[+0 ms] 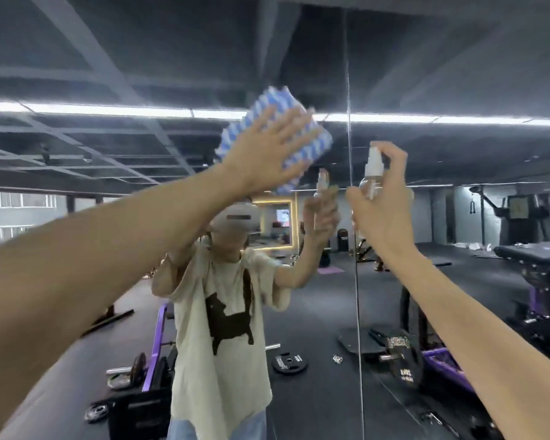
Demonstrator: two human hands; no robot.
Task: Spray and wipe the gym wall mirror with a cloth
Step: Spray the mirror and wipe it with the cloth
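Gym wall mirror [426, 74], smooth glass in tall panels meeting at a thin vertical seam [350, 128], fills the view; it reflects a dark grid ceiling with a long white light strip [108, 110], black rubber flooring, a round black weight plate [289, 362] and a padded black bench on a purple frame [531, 252]. Left hand [261, 154]: fingers straight and spread wide, palm pressing a folded blue-and-white checked cloth [311, 144] flat against the glass, high on the panel left of the seam. The soft woven cloth forms a thick, roughly square pad set diamond-wise, one corner uppermost. Right hand [385, 211]: fingers curled round a small clear plastic spray bottle with a white pump head [370, 182], one fingertip arched over the top of the pump. The bottle stands near the seam, close before the glass, its long axis almost vertical, pump end up, rounded body in the palm. Motion blur softens the cloth's edges.
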